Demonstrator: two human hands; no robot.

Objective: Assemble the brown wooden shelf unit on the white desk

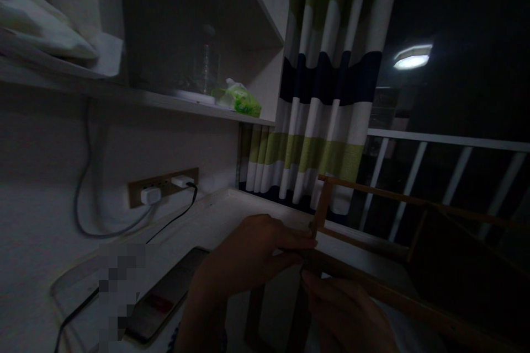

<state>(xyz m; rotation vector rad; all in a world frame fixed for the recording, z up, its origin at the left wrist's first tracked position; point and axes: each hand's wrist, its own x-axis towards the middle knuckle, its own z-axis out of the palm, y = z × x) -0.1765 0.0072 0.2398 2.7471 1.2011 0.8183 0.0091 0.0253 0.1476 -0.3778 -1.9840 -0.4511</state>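
A brown wooden frame [325, 201] with narrow bars and a dark panel on its right side stands at the lower right, tilted in view. My left hand [252, 251] reaches in from below, its thumb and fingers closed on a corner of the frame where an upright meets a lower bar. Just below that corner is my right hand [345, 306], fingertips pressed together against the joint. Whatever the right fingertips pinch is too small and dark to make out. A dark-screened phone [168, 292] lies on the white desk, left of my left forearm.
A power strip [163, 185] on the wall holds two white plugs, with cords trailing over the desk [219, 209]. Overhead, a shelf [165, 100] carries a clear bottle and a green packet [244, 100]. A striped curtain [327, 66] hangs behind, beside white railings [414, 162].
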